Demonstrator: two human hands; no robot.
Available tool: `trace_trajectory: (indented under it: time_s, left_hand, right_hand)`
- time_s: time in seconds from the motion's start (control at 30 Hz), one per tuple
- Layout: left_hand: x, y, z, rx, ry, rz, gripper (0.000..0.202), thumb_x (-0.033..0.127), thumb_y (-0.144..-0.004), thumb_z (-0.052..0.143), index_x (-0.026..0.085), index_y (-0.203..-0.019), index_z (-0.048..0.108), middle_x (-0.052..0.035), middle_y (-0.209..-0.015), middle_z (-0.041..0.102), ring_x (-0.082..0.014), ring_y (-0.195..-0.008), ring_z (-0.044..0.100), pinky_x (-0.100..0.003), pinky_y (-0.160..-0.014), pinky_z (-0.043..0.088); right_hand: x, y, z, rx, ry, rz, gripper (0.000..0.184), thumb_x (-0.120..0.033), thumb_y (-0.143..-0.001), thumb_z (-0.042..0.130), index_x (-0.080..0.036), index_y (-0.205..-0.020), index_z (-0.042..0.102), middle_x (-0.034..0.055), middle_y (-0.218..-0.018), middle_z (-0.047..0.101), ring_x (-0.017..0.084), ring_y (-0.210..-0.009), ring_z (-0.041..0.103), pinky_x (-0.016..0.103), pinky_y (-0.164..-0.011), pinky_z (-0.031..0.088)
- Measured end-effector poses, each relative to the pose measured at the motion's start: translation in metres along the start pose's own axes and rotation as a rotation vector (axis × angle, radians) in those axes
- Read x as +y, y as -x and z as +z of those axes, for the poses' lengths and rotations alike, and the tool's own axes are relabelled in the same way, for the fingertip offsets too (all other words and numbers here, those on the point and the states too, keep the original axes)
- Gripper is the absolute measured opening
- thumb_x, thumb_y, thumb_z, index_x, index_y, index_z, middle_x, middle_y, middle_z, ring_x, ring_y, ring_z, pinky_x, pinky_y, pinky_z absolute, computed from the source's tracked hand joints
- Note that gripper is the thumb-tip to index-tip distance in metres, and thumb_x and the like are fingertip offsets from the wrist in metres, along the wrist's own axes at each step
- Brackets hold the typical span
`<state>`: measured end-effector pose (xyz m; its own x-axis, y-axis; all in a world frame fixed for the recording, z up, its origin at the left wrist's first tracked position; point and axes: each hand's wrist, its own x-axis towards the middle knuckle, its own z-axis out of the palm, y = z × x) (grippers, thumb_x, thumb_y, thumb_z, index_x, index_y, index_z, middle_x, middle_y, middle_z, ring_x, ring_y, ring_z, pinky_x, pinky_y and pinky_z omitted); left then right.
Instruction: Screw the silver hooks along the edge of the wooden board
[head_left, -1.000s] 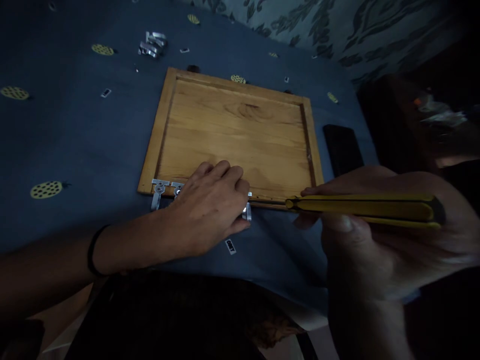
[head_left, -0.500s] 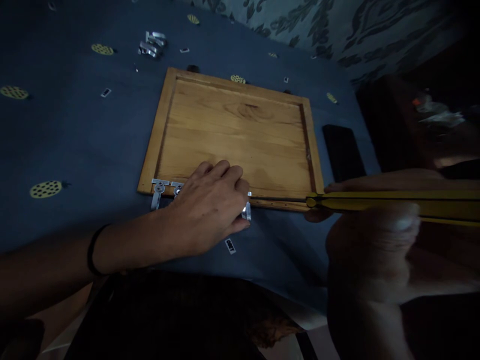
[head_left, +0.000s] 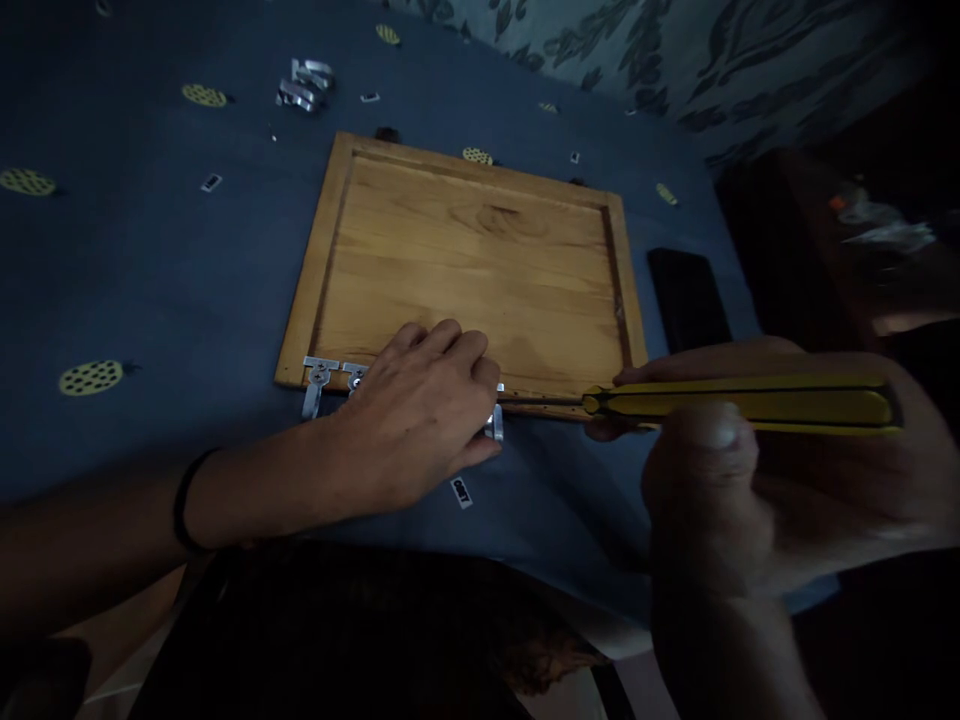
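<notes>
Here, close by me, a framed wooden panel (head_left: 472, 260) lies flat on a blue tablecloth (head_left: 150, 280), right in front of the seated person. The left hand (head_left: 431, 415) is palm down over the panel's near edge, fingers close together and curled, thumb lower and apart from them. A shiny metal fitting (head_left: 494, 424) pokes out beside that thumb; the fingertips' undersides are hidden, so I cannot tell whether they grip it. The right hand (head_left: 795, 490) is closed around a yellow-handled tool (head_left: 750, 405), thumb pressed on the handle's near side. The tool's thin shaft points left along the panel's near edge, toward the left hand. Two metal brackets (head_left: 320, 375) sit at the panel's near-left corner.
</notes>
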<state>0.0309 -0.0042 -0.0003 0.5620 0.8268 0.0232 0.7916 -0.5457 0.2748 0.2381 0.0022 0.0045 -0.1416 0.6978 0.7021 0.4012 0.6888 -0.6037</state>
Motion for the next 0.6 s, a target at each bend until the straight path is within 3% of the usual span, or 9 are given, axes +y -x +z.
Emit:
trace_trajectory:
  time_s: [0.1,0.27,0.37,0.6]
  left_hand:
    - [-0.0002,-0.0004,0.0003,0.016,0.002,0.004,0.033,0.043,-0.096,0.072,0.011,-0.102,0.069,-0.0122,-0.108,0.067,-0.0303,-0.109,0.060,-0.043,-0.097,0.047]
    - [0.0000,-0.0011,-0.0015,-0.016,-0.003,-0.003,0.033,0.044,-0.096,0.072,0.012,-0.103,0.069,-0.0114,-0.107,0.068,-0.0297,-0.109,0.060,-0.041,-0.096,0.047]
    - [0.0001,-0.0013,-0.0007,0.000,-0.009,0.002,0.033,0.043,-0.096,0.071,0.012,-0.103,0.069,-0.0116,-0.107,0.068,-0.0298,-0.108,0.060,-0.042,-0.094,0.047]
    - [0.0000,-0.0019,0.0002,-0.008,-0.020,0.003,0.033,0.044,-0.096,0.071,0.011,-0.102,0.069,-0.0126,-0.107,0.068,-0.0308,-0.108,0.060,-0.043,-0.094,0.047]
  right_hand:
    - [-0.0039,-0.0028,-0.0035,-0.065,0.019,0.066,0.017,-0.026,-0.085,0.082,-0.029,-0.101,0.079,0.0007,-0.087,0.079,0.024,-0.067,0.074,0.045,-0.055,0.061]
    - [-0.0079,-0.0062,-0.0055,-0.121,-0.043,0.178,0.022,-0.027,-0.088,0.081,-0.034,-0.109,0.081,0.0005,-0.093,0.081,0.020,-0.071,0.076,0.037,-0.053,0.065]
    - [-0.0056,-0.0068,-0.0057,-0.157,-0.099,0.148,0.018,-0.025,-0.090,0.079,-0.036,-0.104,0.083,0.0008,-0.094,0.081,0.022,-0.077,0.076,0.038,-0.054,0.065]
    - [0.0019,-0.0058,-0.0017,-0.143,-0.069,0.024,0.022,-0.014,-0.084,0.079,-0.028,-0.100,0.080,-0.0008,-0.086,0.078,0.020,-0.066,0.070,0.041,-0.055,0.059]
